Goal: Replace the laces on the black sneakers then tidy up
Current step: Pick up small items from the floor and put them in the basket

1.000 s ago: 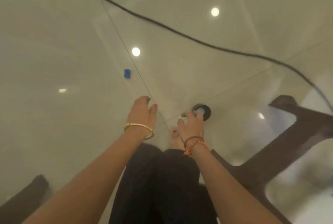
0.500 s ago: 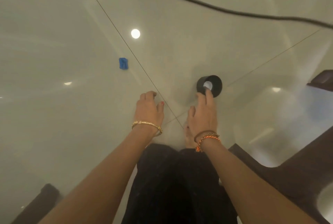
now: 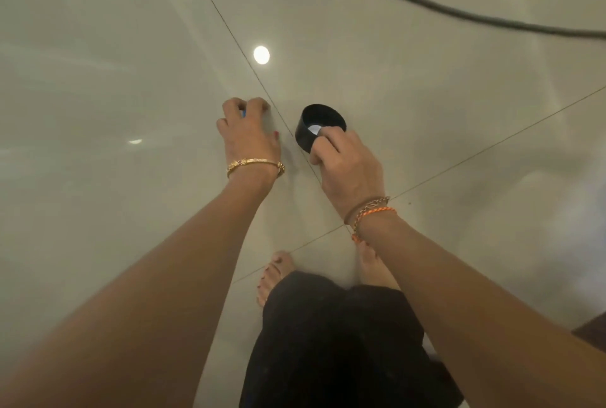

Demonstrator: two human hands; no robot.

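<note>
My right hand pinches the near rim of a black roll of tape, fingers curled over its edge, the roll tilted just above the glossy floor. My left hand reaches down to the floor with its fingers curled around a small blue piece, of which only a sliver shows under the fingertips. No sneakers or laces are in view.
A glossy beige tiled floor fills the view, with thin grout lines crossing near my hands. A dark cable runs across the top right. My bare feet and black trousers are below. A dark furniture corner shows at the right edge.
My right hand has taken hold of the black roll and lifted it slightly. My left hand has reached forward onto the small blue piece, which was lying free on the floor before.
</note>
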